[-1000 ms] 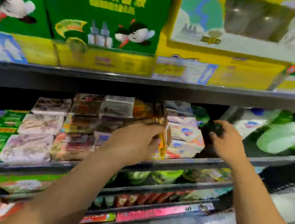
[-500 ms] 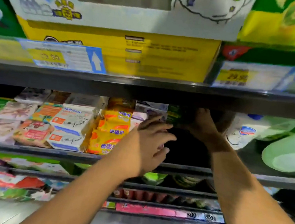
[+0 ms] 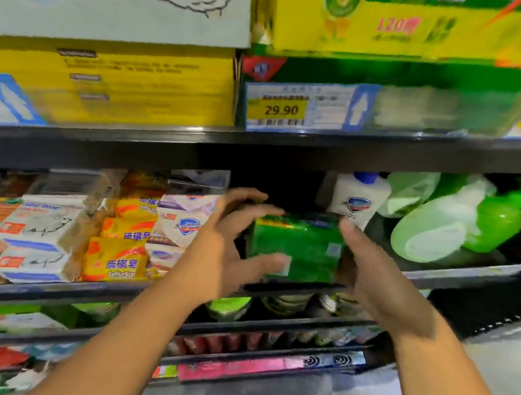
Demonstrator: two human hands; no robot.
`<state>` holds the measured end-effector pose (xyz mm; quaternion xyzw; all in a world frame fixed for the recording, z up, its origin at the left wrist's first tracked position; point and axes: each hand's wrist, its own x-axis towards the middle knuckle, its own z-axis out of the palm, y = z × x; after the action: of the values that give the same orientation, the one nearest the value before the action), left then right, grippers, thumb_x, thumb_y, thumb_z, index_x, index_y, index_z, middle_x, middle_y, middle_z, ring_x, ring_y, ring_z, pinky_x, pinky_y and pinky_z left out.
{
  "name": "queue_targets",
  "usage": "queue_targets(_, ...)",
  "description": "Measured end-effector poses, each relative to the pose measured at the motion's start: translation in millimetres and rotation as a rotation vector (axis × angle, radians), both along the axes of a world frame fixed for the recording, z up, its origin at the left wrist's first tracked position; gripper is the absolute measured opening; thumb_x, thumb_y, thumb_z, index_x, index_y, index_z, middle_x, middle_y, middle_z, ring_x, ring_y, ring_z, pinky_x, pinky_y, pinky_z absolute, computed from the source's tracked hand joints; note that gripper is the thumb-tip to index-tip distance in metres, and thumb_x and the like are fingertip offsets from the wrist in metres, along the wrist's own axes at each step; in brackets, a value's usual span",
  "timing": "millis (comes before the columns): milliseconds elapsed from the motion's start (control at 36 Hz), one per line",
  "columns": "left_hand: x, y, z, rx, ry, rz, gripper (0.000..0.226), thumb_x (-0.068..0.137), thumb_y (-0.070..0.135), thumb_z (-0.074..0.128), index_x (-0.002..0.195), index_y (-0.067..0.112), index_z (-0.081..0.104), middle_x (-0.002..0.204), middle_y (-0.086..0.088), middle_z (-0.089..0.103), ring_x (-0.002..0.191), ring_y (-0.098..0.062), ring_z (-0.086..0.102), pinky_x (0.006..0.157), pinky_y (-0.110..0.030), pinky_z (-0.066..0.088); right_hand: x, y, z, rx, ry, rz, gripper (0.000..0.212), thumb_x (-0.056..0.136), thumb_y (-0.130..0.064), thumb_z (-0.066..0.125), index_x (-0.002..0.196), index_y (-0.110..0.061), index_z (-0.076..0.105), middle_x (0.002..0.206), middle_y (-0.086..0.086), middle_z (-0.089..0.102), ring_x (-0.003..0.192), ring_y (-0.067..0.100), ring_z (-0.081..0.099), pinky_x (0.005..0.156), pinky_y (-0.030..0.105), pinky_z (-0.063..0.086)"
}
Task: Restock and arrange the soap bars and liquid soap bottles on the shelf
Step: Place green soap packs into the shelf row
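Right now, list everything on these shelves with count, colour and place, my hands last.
green soap pack: one, green, middle shelf gap, between both hands
yellow soap bars: at least three, yellow-orange, stacked left of the gap
white soap packs: a stack, white with blue shield, beside the yellow bars
white bottle: one, white, blue cap, behind and right of the green pack
green containers: several, green and white, far right, too blurred to count
price tag: one, yellow and white, reads 29.90, upper shelf edge
yellow box: one, yellow, upper shelf, left
left hand: one, grips the green pack's left side
right hand: one, straight fingers against its right side
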<state>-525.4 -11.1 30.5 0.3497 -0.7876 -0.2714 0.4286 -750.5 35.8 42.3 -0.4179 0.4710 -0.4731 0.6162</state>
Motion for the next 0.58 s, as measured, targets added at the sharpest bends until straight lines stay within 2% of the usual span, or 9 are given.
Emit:
queue_targets(83,-13.1,7.0,16.4,0.436,0.332,-0.050,0.043,0.080,0.030,0.080,0.116,0.024,0.059,0.120,-0.002,0.062,0.099,-0.002,0.064,0.080,-0.019,0.053,-3.0,8.6,2.3,-0.175,0.073,0.096,0.070,0.080,-0.037,0.075,0.141,-0.017,0.048,0.137,0.004,0.061,0.127,0.023,0.057,0.102,0.040,0.050)
queue_targets(139,-14.5,5.9,25.7,0.504,0.360,-0.123,0.050,0.082,0.024,0.079,0.124,0.025,0.053,0.119,0.007,0.065,0.104,-0.001,0.064,0.081,-0.014,0.051,6.1,8.4,3.9,-0.170,-0.034,0.021,0.059,0.081,-0.016,0.071,0.137,-0.019,0.051,0.127,0.007,0.067,0.110,0.025,0.066,0.076,0.034,0.059)
queue_targets(222,-6.0,2.0,32.6,0.352,0.051,-0.230,0.092,0.064,0.043,0.085,0.138,0.052,0.030,0.134,0.035,0.049,0.128,0.015,0.043,0.102,-0.009,0.036,13.4,1.8,6.5,-0.099,-0.222,-0.187,0.057,0.077,-0.014,0.069,0.130,-0.030,0.055,0.115,0.004,0.070,0.084,0.024,0.069,0.047,0.030,0.052)
queue_targets(278,-4.0,3.4,39.9,0.261,-0.259,-0.263,0.124,0.049,0.055,0.092,0.137,0.072,0.007,0.154,0.027,0.019,0.141,0.014,0.019,0.112,-0.011,0.022,10.6,-2.5,11.8,-0.052,-0.288,-0.235,0.051,0.078,-0.028,0.061,0.128,-0.029,0.055,0.105,0.005,0.071,0.070,0.026,0.069,0.041,0.027,0.049)
queue_targets(333,-2.5,2.8,39.8,0.094,-0.405,-0.191,0.118,0.051,0.062,0.088,0.132,0.079,0.004,0.156,0.024,-0.003,0.148,0.000,0.006,0.117,-0.020,0.016,8.4,-4.5,18.0,0.025,-0.265,-0.182,0.054,0.080,-0.043,0.058,0.127,-0.019,0.058,0.093,0.008,0.073,0.058,0.024,0.066,0.038,0.024,0.047)
queue_targets(389,-2.3,0.1,36.4,-0.102,-0.297,-0.145,0.094,0.063,0.059,0.084,0.140,0.059,0.030,0.156,0.011,0.009,0.149,-0.013,0.019,0.118,-0.024,0.026,6.6,-4.1,20.1,0.084,-0.174,-0.066,0.066,0.073,-0.056,0.058,0.121,-0.010,0.061,0.085,0.012,0.072,0.054,0.022,0.063,0.040,0.023,0.049)
queue_targets(444,-0.6,-4.5,25.7,-0.110,-0.181,-0.135,0.080,0.068,0.050,0.084,0.136,0.031,0.048,0.150,-0.004,0.037,0.140,-0.016,0.041,0.113,-0.031,0.038,3.8,-4.6,18.8,0.083,-0.072,0.046,0.081,0.064,-0.066,0.071,0.123,-0.011,0.061,0.094,0.012,0.074,0.069,0.026,0.069,0.053,0.028,0.057)
queue_targets(528,2.6,-0.8,28.8,0.288,0.126,-0.132,0.088,0.056,0.056,0.090,0.129,0.025,0.051,0.126,0.003,0.064,0.119,-0.017,0.063,0.097,-0.040,0.053,-1.4,-6.7,14.3,-0.016,0.090,0.154,0.102,0.050,-0.064,0.090,0.135,-0.019,0.056,0.129,0.006,0.066,0.119,0.027,0.063,0.093,0.037,0.054)
queue_targets(583,2.1,0.8,36.1,0.520,0.358,-0.178,0.087,0.052,0.055,0.092,0.124,0.029,0.051,0.116,0.009,0.071,0.110,-0.013,0.068,0.084,-0.030,0.057,0.0,-8.9,11.5,-0.127,0.032,0.161,0.112,0.052,-0.043,0.096,0.148,-0.031,0.040,0.148,-0.003,0.050,0.133,0.018,0.053,0.100,0.037,0.049)
